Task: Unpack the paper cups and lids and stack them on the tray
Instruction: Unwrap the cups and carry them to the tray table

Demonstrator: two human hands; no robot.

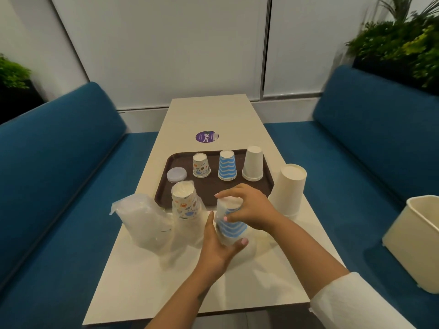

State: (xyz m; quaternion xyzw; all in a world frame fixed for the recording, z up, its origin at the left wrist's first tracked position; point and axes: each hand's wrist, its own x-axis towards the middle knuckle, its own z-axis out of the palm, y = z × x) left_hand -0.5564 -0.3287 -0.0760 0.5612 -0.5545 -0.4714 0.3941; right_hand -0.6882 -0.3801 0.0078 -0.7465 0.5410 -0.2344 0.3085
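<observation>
Café booth, blue benches (59, 162), tray (213, 193)

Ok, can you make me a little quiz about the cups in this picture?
1. True or false: the cups on the tray stand upside down.
2. What do both hands hold? A) the white stack B) the blue striped stack C) the lid
3. How many separate cup piles are on the tray?

Key:
1. True.
2. B. The left hand grips it low, the right hand grips its top.
3. Three: the patterned cup, the striped cup and the white cup.
</observation>
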